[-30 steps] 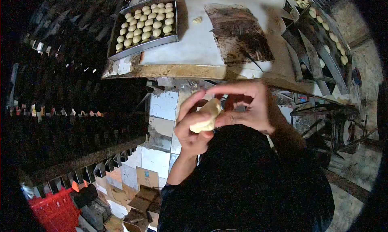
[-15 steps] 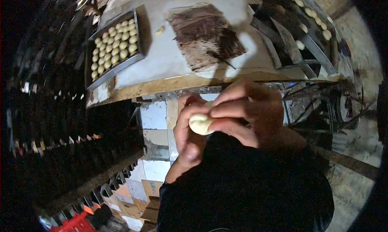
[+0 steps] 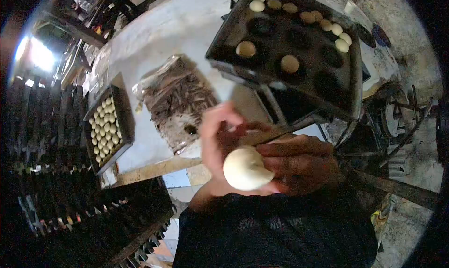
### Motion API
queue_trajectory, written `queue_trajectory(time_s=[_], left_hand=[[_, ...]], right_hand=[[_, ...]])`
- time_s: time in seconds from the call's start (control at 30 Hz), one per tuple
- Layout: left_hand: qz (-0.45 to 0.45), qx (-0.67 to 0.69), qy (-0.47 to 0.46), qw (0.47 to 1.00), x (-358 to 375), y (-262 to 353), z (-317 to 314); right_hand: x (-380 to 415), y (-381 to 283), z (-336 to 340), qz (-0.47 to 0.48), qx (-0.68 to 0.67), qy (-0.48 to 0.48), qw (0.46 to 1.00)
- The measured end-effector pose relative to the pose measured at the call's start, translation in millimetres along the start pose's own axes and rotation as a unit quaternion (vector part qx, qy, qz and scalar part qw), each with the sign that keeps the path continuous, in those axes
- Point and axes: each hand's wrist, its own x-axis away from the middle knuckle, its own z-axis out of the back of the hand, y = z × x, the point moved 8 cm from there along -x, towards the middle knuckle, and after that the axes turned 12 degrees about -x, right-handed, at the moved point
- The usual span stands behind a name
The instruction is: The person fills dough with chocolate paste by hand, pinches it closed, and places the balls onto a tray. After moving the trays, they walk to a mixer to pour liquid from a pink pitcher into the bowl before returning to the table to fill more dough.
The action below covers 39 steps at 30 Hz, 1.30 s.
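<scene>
A pale, smooth dough ball with a pinched tip on its right side is held between my two hands in front of my dark shirt. My left hand, slightly blurred, curls around its left and far side with the index finger bent above it. The fingers of my right hand are closed against its right side, by the pinched tip. Ahead on the table, a slab of dark brown paste lies on a plastic sheet.
A metal tray of dough balls in rows stands at the table's left. At the right, a large dark baking tray holds several dough balls, stacked over other metal trays. The wooden table edge runs before me.
My view has swung to the right, so the large dark tray now shows. The dough ball has turned in my hands, its folded side giving way to a smooth face.
</scene>
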Motion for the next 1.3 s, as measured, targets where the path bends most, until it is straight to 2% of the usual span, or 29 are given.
queue_trajectory(time_s=[0.03, 0.07, 0.1, 0.13, 0.2, 0.23, 0.27, 0.33, 0.37, 0.43, 0.47, 0.5, 0.53, 0.57, 0.63, 0.67, 0.77, 0.8, 0.87, 0.93, 0.97, 1.03, 1.07, 1.1, 1.13, 1.2, 1.23, 1.27, 1.3], left_hand=[[-0.024, 0.014, -0.093, 0.995, -15.0, -9.1, -19.5], [-0.131, 0.028, -0.105, 0.985, -29.3, -9.1, -38.1], [-0.154, 0.017, -0.120, 0.981, -40.3, -10.9, -54.0], [-0.121, -0.019, -0.126, 0.984, -45.9, -16.9, -61.9], [-0.019, -0.115, -0.136, 0.984, -53.5, -37.1, -74.0], [0.049, -0.216, -0.156, 0.963, -48.9, -51.9, -73.6], [0.081, -0.258, -0.166, 0.948, -42.5, -64.7, -78.1], [0.141, -0.342, -0.193, 0.909, -28.0, -90.5, -86.7], [0.133, -0.329, -0.214, 0.910, -13.1, -108.1, -95.5], [0.016, -0.227, -0.193, 0.954, 16.3, -131.2, -124.5], [-0.024, -0.206, -0.176, 0.962, 31.4, -135.4, -133.2], [0.009, -0.286, -0.177, 0.942, 38.0, -141.3, -136.9], [0.042, -0.363, -0.184, 0.913, 37.8, -141.4, -141.3], [0.223, -0.122, -0.202, 0.946, 40.4, -153.6, -134.3], [0.336, 0.072, -0.245, 0.906, 17.0, -135.7, -136.3], [0.295, 0.010, -0.287, 0.911, -3.8, -118.1, -135.5], [0.229, -0.015, -0.270, 0.935, -26.9, -106.7, -110.6], [0.248, -0.050, -0.273, 0.928, -27.9, -108.2, -102.8], [0.316, -0.079, -0.242, 0.914, -28.5, -105.2, -83.5], [0.276, -0.101, -0.204, 0.934, -20.2, -104.8, -50.3], [0.259, -0.112, -0.182, 0.942, -12.9, -105.1, -31.5], [0.286, -0.148, -0.102, 0.941, 9.2, -107.1, 13.9], [0.341, -0.138, -0.050, 0.929, 27.3, -109.9, 34.2], [0.390, -0.127, 0.006, 0.912, 47.7, -111.8, 55.0], [0.407, -0.133, 0.022, 0.904, 70.0, -111.1, 74.0], [0.439, -0.146, 0.062, 0.884, 132.0, -112.0, 112.9], [0.428, -0.137, 0.099, 0.888, 170.5, -118.5, 128.4], [0.436, -0.206, 0.082, 0.872, 214.0, -122.7, 147.0], [0.419, -0.224, 0.081, 0.876, 250.5, -121.8, 158.1]], right_hand=[[-1.1, 5.9, 17.0, -0.012, -0.011, -0.018, 1.000], [-2.7, 17.4, 29.9, -0.030, -0.043, -0.016, 0.999], [-8.4, 23.0, 41.0, -0.125, 0.007, -0.017, 0.992], [-11.2, 27.9, 52.3, -0.220, 0.059, -0.027, 0.973], [-11.0, 32.5, 74.8, -0.129, 0.123, -0.004, 0.984], [-8.0, 32.8, 86.7, -0.157, 0.171, 0.005, 0.973], [-9.8, 31.3, 97.2, -0.186, 0.219, 0.010, 0.958], [-31.8, 2.3, 108.0, -0.120, 0.271, -0.001, 0.955], [-34.5, -5.5, 111.6, -0.094, 0.299, -0.007, 0.950], [-29.1, 4.1, 100.5, -0.002, 0.306, -0.138, 0.942], [-28.9, 10.9, 94.0, -0.011, 0.324, -0.174, 0.930], [-27.8, 18.5, 88.8, -0.018, 0.339, -0.214, 0.916], [-30.0, 25.6, 100.0, -0.020, 0.270, -0.202, 0.941], [-35.2, 34.2, 112.6, -0.064, 0.237, -0.192, 0.950], [-47.9, 51.2, 137.2, -0.149, 0.172, -0.170, 0.959], [-60.4, 59.8, 154.4, -0.162, 0.200, -0.152, 0.954], [-100.1, 110.1, 203.5, -0.165, 0.267, -0.036, 0.949], [-97.7, 147.7, 220.9, -0.210, 0.316, -0.076, 0.922], [-71.0, 193.0, 220.2, -0.202, 0.375, -0.191, 0.884], [-55.1, 220.4, 215.4, -0.190, 0.411, -0.303, 0.838], [-59.2, 221.7, 219.5, -0.173, 0.423, -0.315, 0.831], [-74.8, 206.0, 213.2, -0.146, 0.444, -0.334, 0.819], [-82.9, 200.7, 223.0, -0.117, 0.547, -0.330, 0.761], [-98.8, 176.0, 224.7, -0.066, 0.511, -0.270, 0.814], [-117.5, 148.2, 220.6, -0.012, 0.467, -0.210, 0.859], [-138.6, 82.1, 189.2, 0.046, 0.468, -0.117, 0.875], [-138.1, 57.6, 166.6, 0.048, 0.404, -0.067, 0.911], [-133.5, 34.9, 135.6, 0.075, 0.459, -0.084, 0.881], [-123.1, 19.5, 99.6, 0.081, 0.428, -0.106, 0.894]])
